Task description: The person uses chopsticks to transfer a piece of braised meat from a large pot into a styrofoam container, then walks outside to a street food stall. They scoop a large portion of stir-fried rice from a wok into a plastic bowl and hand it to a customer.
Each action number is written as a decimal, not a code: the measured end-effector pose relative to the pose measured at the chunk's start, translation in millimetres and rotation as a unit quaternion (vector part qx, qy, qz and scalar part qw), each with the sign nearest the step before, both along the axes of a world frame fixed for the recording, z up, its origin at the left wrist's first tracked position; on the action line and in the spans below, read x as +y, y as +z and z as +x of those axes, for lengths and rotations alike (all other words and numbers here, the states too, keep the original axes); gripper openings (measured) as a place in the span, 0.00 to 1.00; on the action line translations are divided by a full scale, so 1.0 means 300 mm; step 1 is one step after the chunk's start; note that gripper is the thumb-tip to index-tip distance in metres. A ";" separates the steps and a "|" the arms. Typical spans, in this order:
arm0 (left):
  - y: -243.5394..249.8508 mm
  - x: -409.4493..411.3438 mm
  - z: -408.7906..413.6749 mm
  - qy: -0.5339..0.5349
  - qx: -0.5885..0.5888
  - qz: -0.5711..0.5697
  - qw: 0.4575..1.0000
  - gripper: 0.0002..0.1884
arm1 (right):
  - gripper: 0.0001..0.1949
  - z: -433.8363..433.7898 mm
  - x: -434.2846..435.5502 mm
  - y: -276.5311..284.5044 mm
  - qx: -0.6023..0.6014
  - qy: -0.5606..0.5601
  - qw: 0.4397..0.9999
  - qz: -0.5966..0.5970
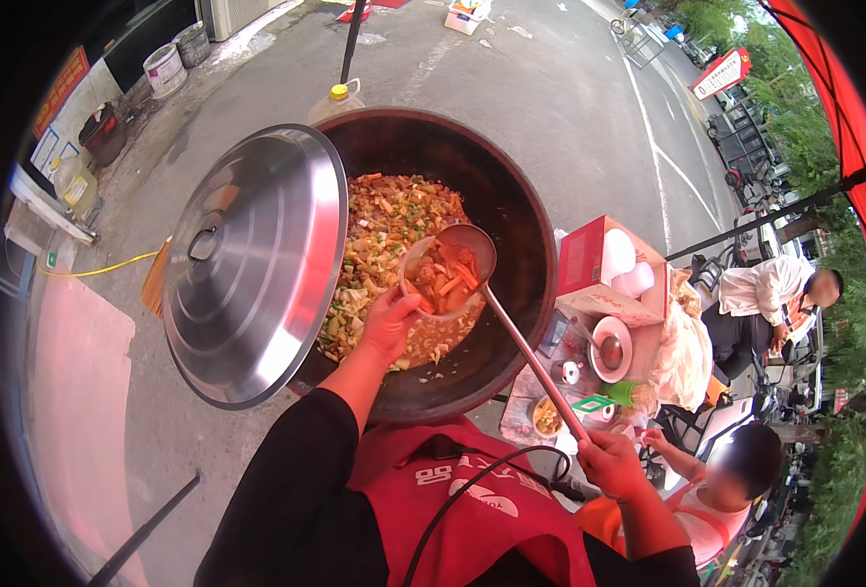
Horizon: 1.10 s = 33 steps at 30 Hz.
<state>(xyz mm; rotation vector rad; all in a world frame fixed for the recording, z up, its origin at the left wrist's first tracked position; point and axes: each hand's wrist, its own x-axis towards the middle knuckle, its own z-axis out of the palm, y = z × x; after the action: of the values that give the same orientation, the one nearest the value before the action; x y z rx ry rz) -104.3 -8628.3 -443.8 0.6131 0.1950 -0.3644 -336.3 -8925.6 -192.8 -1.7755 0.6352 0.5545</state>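
My left hand (389, 328) grips a clear plastic bowl (444, 317) by its near left side, above a large dark wok (506, 198). Red-orange stew with carrot strips and chunks (440, 275) lies in the bowl. My right hand (613, 462) is closed around the end of a long-handled metal ladle (525, 345). The ladle's head touches or overhangs the bowl's far right rim, with some reddish food in it. Diced vegetables in broth (396, 213) fill the wok's middle and left. A domed steel lid (257, 264) covers the wok's left edge.
Right of the wok, a table (517, 411) bears a carton of white bowls (602, 275), a white bowl with a ladle (610, 348), a filled food bowl (548, 416) and a green chopstick holder (622, 393). A person (726, 477) is close by the table; another (767, 301) sits farther off.
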 end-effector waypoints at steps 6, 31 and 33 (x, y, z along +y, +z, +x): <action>0.014 -0.005 -0.004 -0.021 -0.017 -0.002 1.000 0.30 | 0.12 -0.004 0.049 0.035 -0.020 -0.029 0.999 -0.037; 0.060 0.029 -0.041 -0.014 -0.007 -0.013 1.000 0.25 | 0.17 -0.032 -0.043 0.029 -0.077 0.079 0.985 -0.134; 0.057 0.019 -0.036 -0.010 -0.006 -0.004 1.000 0.25 | 0.14 -0.028 -0.039 0.004 -0.061 0.042 0.990 -0.118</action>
<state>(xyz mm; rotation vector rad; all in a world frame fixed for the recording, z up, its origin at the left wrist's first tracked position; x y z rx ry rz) -115.2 -8622.6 -426.6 0.6101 0.1762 -0.3808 -344.7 -8937.2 -191.5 -2.0490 0.5608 0.4385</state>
